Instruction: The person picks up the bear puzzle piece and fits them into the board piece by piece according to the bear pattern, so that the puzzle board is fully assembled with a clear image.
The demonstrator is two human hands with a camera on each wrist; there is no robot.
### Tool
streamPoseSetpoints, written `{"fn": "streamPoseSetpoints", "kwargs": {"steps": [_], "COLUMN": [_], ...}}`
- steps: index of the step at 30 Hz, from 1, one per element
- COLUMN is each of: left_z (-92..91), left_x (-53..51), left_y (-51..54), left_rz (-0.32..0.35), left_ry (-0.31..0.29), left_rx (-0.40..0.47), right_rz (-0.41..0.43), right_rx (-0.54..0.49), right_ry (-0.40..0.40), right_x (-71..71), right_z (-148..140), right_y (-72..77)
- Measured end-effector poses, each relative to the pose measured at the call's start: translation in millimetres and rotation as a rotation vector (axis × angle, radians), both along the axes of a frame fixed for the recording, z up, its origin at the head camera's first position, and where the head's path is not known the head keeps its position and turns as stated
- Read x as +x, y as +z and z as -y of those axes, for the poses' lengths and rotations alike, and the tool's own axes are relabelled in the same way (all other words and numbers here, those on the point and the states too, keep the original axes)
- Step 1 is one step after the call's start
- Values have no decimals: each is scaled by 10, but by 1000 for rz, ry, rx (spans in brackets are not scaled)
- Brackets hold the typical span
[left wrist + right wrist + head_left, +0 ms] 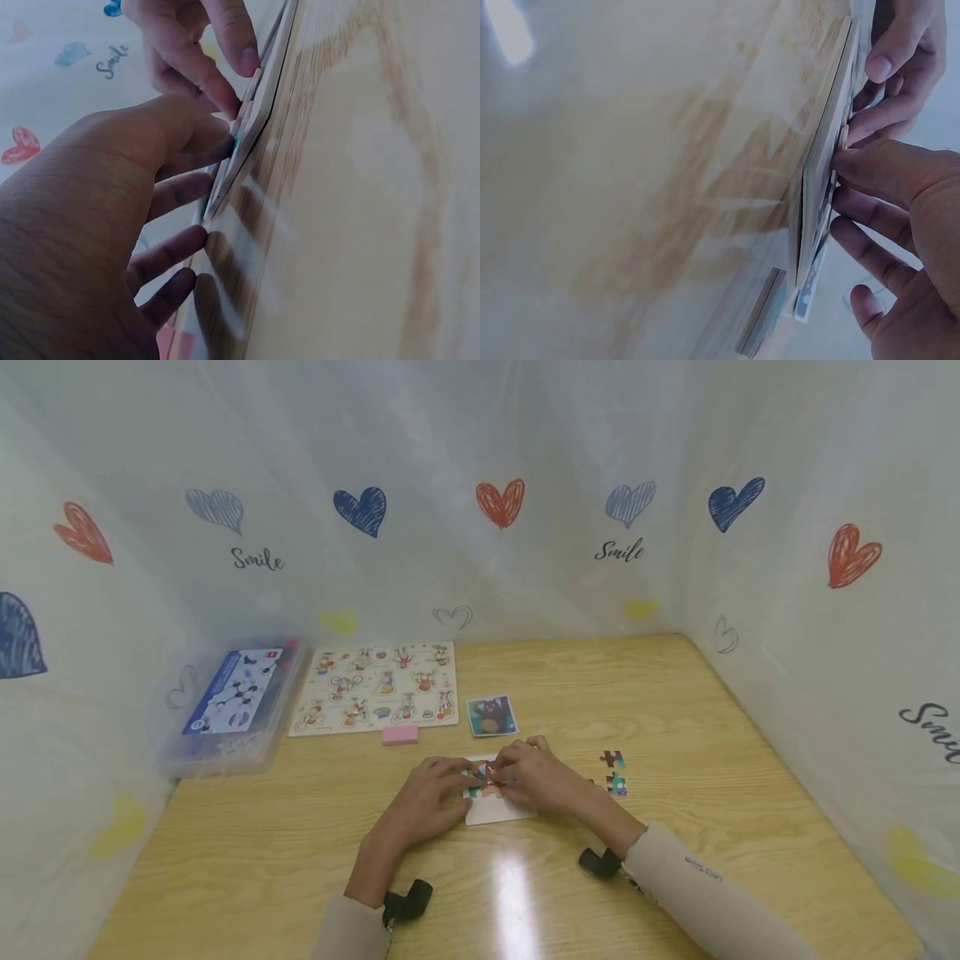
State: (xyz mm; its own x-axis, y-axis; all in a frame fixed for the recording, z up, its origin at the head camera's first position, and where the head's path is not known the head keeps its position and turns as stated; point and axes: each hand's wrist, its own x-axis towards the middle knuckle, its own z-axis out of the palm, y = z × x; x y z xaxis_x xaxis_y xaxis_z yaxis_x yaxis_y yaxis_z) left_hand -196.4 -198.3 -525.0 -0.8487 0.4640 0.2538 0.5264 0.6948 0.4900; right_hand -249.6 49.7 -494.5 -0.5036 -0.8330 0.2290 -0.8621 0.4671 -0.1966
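A small white puzzle board (498, 811) lies on the table between both hands, its upper part covered with colourful jigsaw pieces and its lower strip bare. My left hand (429, 802) rests at the board's left side, fingers loosely extended, fingertips touching the pieces and the edge. My right hand (542, 778) pinches a jigsaw piece between thumb and fingers over the board; the fingers hide most of it. Loose jigsaw pieces (617, 785) lie right of that hand, one partly hidden by it. Just beyond the board is a square picture card (492, 716) with a brown bear.
A wooden board with animal pictures (375, 689) lies at the back left, with a pink block (400, 735) at its front edge. Left of it is a clear plastic case (232, 702) with a blue label. A curtain printed with hearts (500, 503) surrounds the wooden table (675, 877).
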Motion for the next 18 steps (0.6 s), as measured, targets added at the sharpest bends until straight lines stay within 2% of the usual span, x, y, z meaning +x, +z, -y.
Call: {"fn": "streamPoseSetpoints", "kwargs": {"steps": [8,14,18], "left_z": [-49,-56,-59], "left_x": [6,11,17], "left_y": [-35,-14,10], "left_rz": [-23,-27,-22], "left_ry": [-7,-4,29], "left_rx": [20,-15,-40], "right_rz": [-70,-34,-11], "right_rx": [-1,-17,12], "right_ry": [17,-2,-24], "right_x": [38,64,59], "right_z": [-46,-54,-19], "right_y": [-35,-48,-25]}}
